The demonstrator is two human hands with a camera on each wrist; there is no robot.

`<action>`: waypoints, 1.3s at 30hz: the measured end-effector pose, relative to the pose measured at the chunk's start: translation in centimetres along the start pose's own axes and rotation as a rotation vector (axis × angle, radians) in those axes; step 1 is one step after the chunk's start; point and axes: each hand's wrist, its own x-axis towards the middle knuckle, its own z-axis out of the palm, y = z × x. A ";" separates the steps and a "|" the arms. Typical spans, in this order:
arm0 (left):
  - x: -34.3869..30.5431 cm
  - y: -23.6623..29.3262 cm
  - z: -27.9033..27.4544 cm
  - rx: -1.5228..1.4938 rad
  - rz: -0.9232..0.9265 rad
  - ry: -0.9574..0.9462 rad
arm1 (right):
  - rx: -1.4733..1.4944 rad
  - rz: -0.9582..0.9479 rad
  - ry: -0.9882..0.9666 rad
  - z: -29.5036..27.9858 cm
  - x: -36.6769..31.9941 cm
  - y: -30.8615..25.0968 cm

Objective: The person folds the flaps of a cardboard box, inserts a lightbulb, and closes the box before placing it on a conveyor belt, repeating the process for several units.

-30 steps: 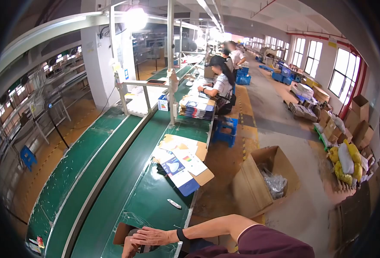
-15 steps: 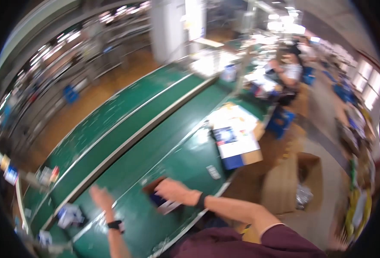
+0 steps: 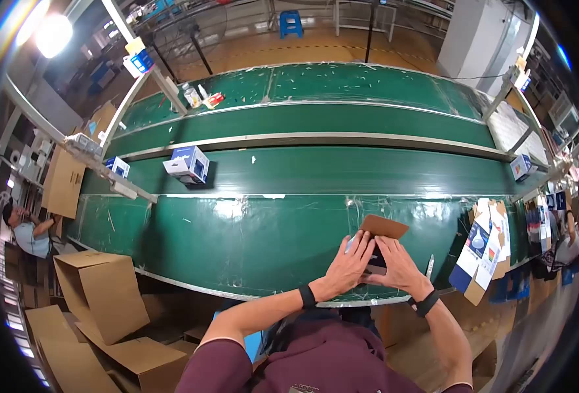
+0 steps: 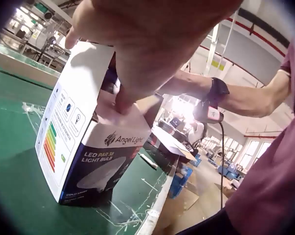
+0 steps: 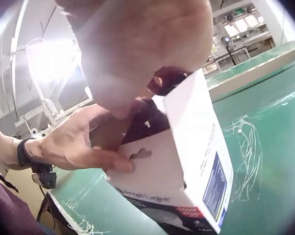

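One light bulb box (image 3: pixel 376 261) stands upright on the near strip of the green table (image 3: pixel 250 236), close to the front edge, and two hands are on it. The left hand (image 3: pixel 348 267) grips its left side, thumb above and fingers (image 5: pixel 113 161) below one end of the box. The right hand (image 3: pixel 401 265) curls its fingers over the open top from the other side. One brown flap (image 3: pixel 384 226) sticks up just beyond the knuckles. Each wrist has one black band. Farther back, three small white-and-blue boxes (image 3: pixel 188 164) stand well apart from each other. One stack of flat printed cartons (image 3: pixel 482 242) lies at the right end of the table. At least two open brown shipping cartons (image 3: pixel 102 288) sit on the floor to the left.
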 end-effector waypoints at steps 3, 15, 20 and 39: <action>-0.5 0.5 -1.0 -0.068 0.071 -0.053 | 0.067 0.004 0.080 1.5 -1.8 2.3; -3.0 -0.1 2.1 0.057 0.145 0.003 | -0.073 -0.005 0.052 3.4 -3.2 0.4; -2.4 1.5 0.3 0.218 0.152 -0.067 | -0.262 -0.044 0.039 5.2 -4.8 -1.5; -2.6 0.2 0.2 -0.195 0.065 0.212 | 0.049 -0.051 0.113 2.2 -5.7 0.7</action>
